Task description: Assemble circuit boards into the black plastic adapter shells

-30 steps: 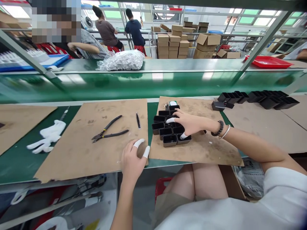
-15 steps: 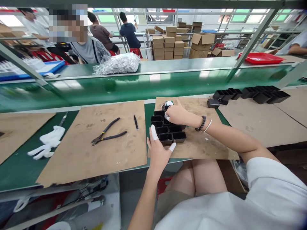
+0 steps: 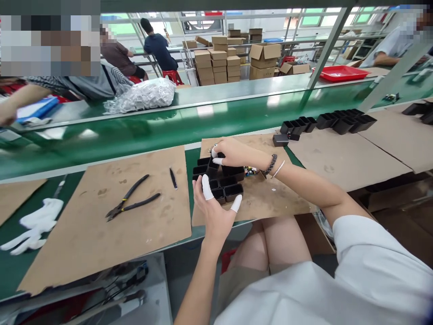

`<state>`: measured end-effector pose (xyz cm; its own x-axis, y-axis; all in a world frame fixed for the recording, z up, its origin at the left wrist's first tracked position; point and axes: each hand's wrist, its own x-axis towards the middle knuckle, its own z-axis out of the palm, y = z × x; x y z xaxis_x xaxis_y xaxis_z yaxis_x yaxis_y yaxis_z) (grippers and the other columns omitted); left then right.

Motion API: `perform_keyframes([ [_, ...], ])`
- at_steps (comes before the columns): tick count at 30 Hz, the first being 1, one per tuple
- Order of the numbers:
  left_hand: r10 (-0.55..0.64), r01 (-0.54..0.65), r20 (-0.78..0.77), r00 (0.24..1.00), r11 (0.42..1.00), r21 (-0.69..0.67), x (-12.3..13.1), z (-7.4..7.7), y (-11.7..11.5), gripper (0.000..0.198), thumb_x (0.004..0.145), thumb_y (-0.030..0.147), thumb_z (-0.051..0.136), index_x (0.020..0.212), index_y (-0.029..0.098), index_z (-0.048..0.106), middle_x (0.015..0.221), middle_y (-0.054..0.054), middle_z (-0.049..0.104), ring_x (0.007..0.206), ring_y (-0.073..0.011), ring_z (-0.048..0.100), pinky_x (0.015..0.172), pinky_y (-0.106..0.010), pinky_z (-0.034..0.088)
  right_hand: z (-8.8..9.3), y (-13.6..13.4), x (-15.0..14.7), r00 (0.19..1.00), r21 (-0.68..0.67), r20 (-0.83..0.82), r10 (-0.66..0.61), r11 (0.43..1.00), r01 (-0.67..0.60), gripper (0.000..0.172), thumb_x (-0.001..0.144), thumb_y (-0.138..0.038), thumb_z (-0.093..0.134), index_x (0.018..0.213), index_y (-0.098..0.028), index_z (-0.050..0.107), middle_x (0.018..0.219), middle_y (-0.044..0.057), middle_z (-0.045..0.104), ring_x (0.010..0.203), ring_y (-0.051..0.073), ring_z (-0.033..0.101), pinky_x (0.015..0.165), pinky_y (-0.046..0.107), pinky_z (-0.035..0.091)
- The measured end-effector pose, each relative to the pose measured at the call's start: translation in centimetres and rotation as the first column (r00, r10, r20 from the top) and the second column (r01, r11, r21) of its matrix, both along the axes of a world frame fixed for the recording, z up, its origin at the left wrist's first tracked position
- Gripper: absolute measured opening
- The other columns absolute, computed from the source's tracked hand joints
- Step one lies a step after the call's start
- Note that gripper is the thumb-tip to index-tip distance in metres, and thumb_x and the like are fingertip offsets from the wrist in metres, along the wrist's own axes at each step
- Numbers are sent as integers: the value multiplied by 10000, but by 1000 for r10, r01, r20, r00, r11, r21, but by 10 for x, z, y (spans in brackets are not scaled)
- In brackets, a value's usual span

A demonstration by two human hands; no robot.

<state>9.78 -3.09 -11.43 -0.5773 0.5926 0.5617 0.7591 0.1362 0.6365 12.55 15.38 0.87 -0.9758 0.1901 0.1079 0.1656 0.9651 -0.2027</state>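
Note:
Several open-topped black plastic boxes [image 3: 234, 193] stand close together on a brown cardboard sheet [image 3: 270, 203]. My left hand [image 3: 216, 210] is at their near left side, thumb and fingers spread around the corner of the group. White finger cots cover its thumb and a finger. Across the far end of the group reaches my right hand [image 3: 232, 152], its cot-covered fingertips bent together by a black box. What lies between those fingertips is mostly hidden. Under my right wrist a small circuit board [image 3: 251, 171] with coloured parts shows partly, beside the boxes.
On the left cardboard lie cutting pliers [image 3: 130, 198] and black tweezers [image 3: 173, 178]. A white glove [image 3: 37, 221] rests farther left. More black boxes [image 3: 345, 121] stand back right. Beyond the green belt [image 3: 169, 126] are a plastic-wrapped bundle [image 3: 145, 95], a red tray [image 3: 343, 72] and co-workers.
The view has turned slightly right, so the scene sits farther left. My right hand has shifted a little over the far boxes, uncovering the circuit board. A co-worker's arm now reaches in at left.

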Motion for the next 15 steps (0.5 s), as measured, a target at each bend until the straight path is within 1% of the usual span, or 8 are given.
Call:
perform_keyframes([
  [3,14,-14,-16,1000,1000,19,-6,1,-3,999,868,448,749,1634,214,153,1616,-250,321,1590,-433,236,1282,-669,203,8,12,8,989,-58,-142,49,997,-58,136,856,-71,586,900,-157,680,915,91,730,992,251,606,851,336,442],
  [5,31,-31,-19,999,999,25,-9,3,-4,969,875,450,739,1631,203,185,1612,-247,345,1590,-424,242,1285,-656,205,10,25,21,970,-96,-241,15,995,-40,185,818,-38,588,931,-163,663,923,81,725,967,243,618,844,335,453],
  [7,39,-39,-29,999,999,28,-12,6,-2,906,883,433,729,1614,198,249,1602,-241,376,1586,-420,260,1283,-646,219,6,38,35,961,-150,-273,-29,989,-13,213,820,-53,588,984,-165,666,986,82,739,950,237,643,869,352,475],
  [9,27,-26,-51,998,999,31,-14,11,2,801,903,404,708,1580,197,333,1577,-228,426,1577,-409,290,1279,-631,238,-3,49,45,969,-216,-239,-70,976,17,247,826,-83,603,1050,-159,677,1106,102,749,1027,257,665,943,392,499],
  [11,8,-5,-78,997,999,35,-13,16,6,695,927,377,678,1540,193,404,1544,-217,481,1561,-394,329,1278,-618,248,-14,56,46,972,-293,-196,-128,954,66,355,826,-103,632,1176,-151,671,1303,133,712,1210,288,639,1071,441,480],
  [13,-5,9,-104,995,999,40,-11,19,9,626,941,361,656,1506,182,453,1519,-214,517,1539,-390,368,1273,-617,254,-26,60,39,964,-367,-180,-197,923,120,506,836,-108,644,1339,-154,610,1494,149,609,1386,291,550,1188,456,407],
  [14,-10,14,-113,994,999,38,-10,19,10,603,944,352,649,1493,177,470,1512,-214,529,1529,-392,385,1268,-622,258,-31,62,33,959,-397,-173,-225,907,141,558,837,-103,647,1388,-153,580,1542,157,569,1424,288,521,1214,453,382],
  [15,-12,16,-118,993,999,36,-8,19,10,583,946,344,643,1481,174,484,1505,-215,539,1519,-394,401,1261,-627,264,-36,63,25,956,-421,-161,-245,893,158,575,829,-91,651,1396,-144,574,1542,171,567,1418,292,530,1212,452,386],
])
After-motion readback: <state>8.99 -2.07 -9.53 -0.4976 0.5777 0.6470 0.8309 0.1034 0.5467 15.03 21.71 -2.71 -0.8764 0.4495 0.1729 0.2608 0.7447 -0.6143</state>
